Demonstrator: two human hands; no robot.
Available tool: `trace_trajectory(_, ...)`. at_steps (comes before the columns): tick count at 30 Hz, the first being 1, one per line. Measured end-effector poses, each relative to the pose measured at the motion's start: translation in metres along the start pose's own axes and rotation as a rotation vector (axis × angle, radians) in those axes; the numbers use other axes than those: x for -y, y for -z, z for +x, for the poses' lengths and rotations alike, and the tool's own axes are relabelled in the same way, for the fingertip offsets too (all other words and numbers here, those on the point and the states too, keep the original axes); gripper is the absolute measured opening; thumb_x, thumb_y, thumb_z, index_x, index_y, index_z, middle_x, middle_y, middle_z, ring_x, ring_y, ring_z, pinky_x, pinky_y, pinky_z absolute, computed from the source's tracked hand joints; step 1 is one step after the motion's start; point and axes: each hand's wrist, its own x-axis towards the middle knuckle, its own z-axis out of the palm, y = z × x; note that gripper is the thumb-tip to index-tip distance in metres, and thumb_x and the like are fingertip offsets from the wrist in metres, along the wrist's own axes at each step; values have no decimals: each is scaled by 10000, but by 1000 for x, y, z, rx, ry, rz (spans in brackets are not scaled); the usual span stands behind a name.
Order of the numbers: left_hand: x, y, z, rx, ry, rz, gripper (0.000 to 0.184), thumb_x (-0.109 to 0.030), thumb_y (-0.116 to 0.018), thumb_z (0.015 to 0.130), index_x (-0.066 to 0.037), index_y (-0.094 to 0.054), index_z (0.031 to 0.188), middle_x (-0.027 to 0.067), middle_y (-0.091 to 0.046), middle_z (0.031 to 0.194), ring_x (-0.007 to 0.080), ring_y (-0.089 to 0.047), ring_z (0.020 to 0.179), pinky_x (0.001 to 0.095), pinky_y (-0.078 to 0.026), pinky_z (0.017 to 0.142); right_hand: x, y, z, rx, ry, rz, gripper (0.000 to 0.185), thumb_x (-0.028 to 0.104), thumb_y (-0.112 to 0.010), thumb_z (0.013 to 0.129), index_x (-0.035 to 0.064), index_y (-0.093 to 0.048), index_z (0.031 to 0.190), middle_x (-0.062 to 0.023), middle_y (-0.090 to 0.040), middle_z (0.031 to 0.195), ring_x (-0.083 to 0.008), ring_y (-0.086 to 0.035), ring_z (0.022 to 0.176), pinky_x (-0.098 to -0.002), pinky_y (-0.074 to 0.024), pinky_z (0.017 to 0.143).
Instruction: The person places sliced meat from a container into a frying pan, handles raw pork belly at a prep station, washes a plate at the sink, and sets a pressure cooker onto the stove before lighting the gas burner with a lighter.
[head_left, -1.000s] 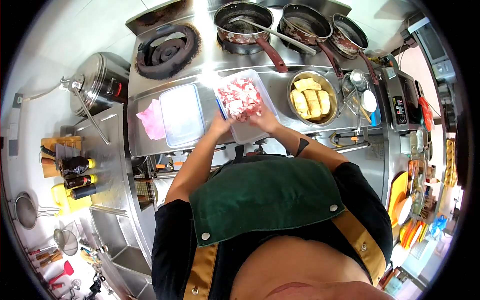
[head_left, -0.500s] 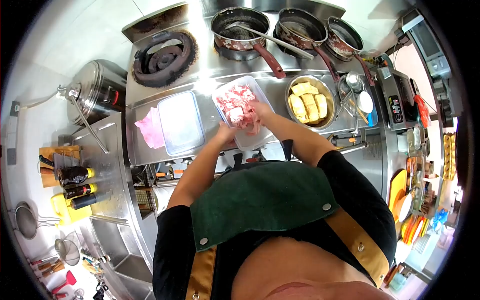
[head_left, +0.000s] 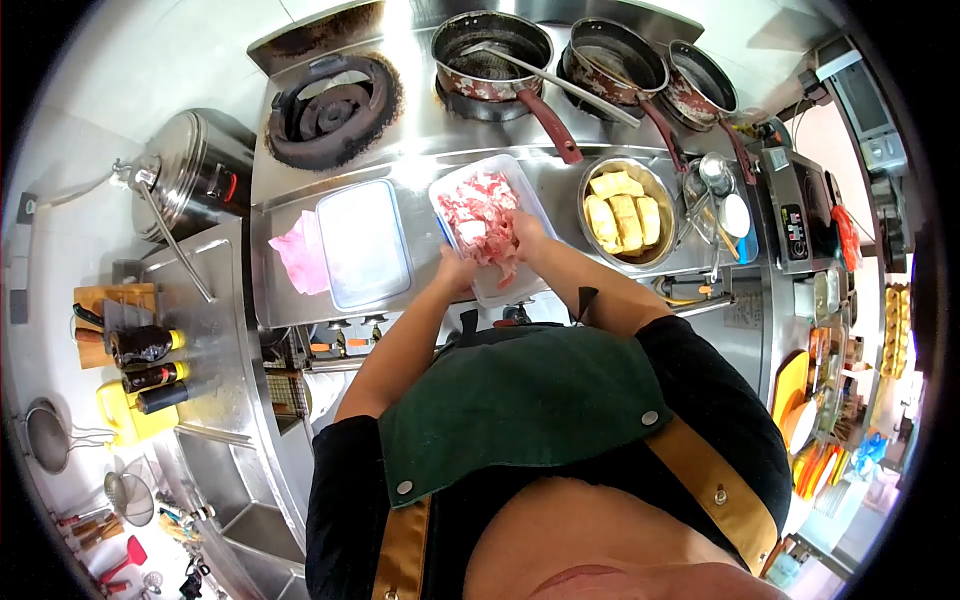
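Note:
A clear plastic container (head_left: 520,290) holds a heap of sliced raw meat (head_left: 480,212) towards its far end. My left hand (head_left: 457,270) is closed on the container's left side, its fingers partly hidden. From the right, my right hand (head_left: 524,236) reaches into the container with curled fingers on some meat slices. A few slices hang loosely between the two hands. Left of the container lies a translucent lid with a blue rim (head_left: 364,245), partly over a pink cloth (head_left: 298,255).
A steel bowl (head_left: 592,178) with yellow blocks stands to the right, beside ladles (head_left: 716,176). Behind are several burners with three pans, the nearest pan (head_left: 486,85) with its handle (head_left: 552,128) pointing my way. A sink (head_left: 225,480) is at the left.
My right hand has moved further into the container from its near right side, and meat slices are now pulled loose towards me. My left hand stays at the container's side.

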Motion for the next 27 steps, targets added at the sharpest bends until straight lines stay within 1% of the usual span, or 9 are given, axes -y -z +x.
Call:
trace_trajectory(5,10,0,11,21,-32,-5,645,-153,-577,751,46,-169,1209,278,-437,1114,347,-534,936,420,-511,626,22,-22,-44,394,-214,212,456,451,-490,807,58,-538,1033,-122,-584,981,-279,-572,901,-446,-494,704)
trace_trajectory(8,15,8,25,25,-50,12,647,-132,-582,735,58,-173,1199,284,-430,1120,360,-520,960,426,-512,622,16,-25,-29,79,-98,185,515,508,-449,801,72,-535,1063,-103,-580,1010,-286,-549,943,-468,-443,801)
trace_trajectory(9,17,9,27,4,-86,25,649,-124,-582,727,61,-174,1196,284,-431,1118,366,-517,963,428,-514,613,22,-40,-64,157,-117,269,536,529,-449,783,83,-536,1067,-87,-577,988,-269,-545,901,-466,-415,833)
trace_trajectory(13,-11,14,2,12,63,-48,630,-94,-570,707,74,-189,1179,285,-439,1109,377,-514,971,434,-509,658,27,-43,-75,48,-248,275,447,439,-483,795,92,-530,1072,-83,-569,965,-254,-547,834,-434,-452,751)
trace_trajectory(16,-11,14,6,-74,12,-138,611,-107,-559,709,78,-206,1172,291,-441,1105,382,-514,978,433,-473,748,14,-16,-15,190,-26,-70,490,458,-505,778,71,-513,1079,-97,-558,1003,-281,-537,880,-433,-429,798)
trace_trajectory(17,-6,12,11,-105,-19,-68,598,-115,-550,714,79,-214,1169,293,-441,1102,383,-511,984,431,-454,775,22,-12,-20,174,-16,-358,616,425,-560,750,5,-406,1174,-171,-524,1087,-321,-493,1014,-412,-393,861)
trace_trajectory(20,9,5,16,-168,-62,58,569,-138,-523,726,74,-231,1166,301,-443,1091,390,-498,1002,428,-409,834,25,-20,-22,-109,846,-1437,529,332,-546,761,-16,-418,1139,-204,-518,1061,-357,-502,975,-407,-397,877)
trace_trajectory(21,2,3,10,-165,-50,42,564,-145,-514,728,67,-234,1169,304,-446,1086,395,-493,1006,428,-402,840,25,-30,-36,-154,1014,-1544,600,299,-539,754,-60,-335,1190,-258,-440,1160,-387,-423,1084,-398,-341,939)
trace_trajectory(27,-11,0,-15,-136,-170,205,487,-184,-443,804,37,-260,1197,304,-453,1081,418,-478,1007,438,-387,852,49,-58,6,-131,769,-1792,720,422,-462,792,-132,-290,1219,-285,-349,1251,-374,-316,1188,-379,-278,989)
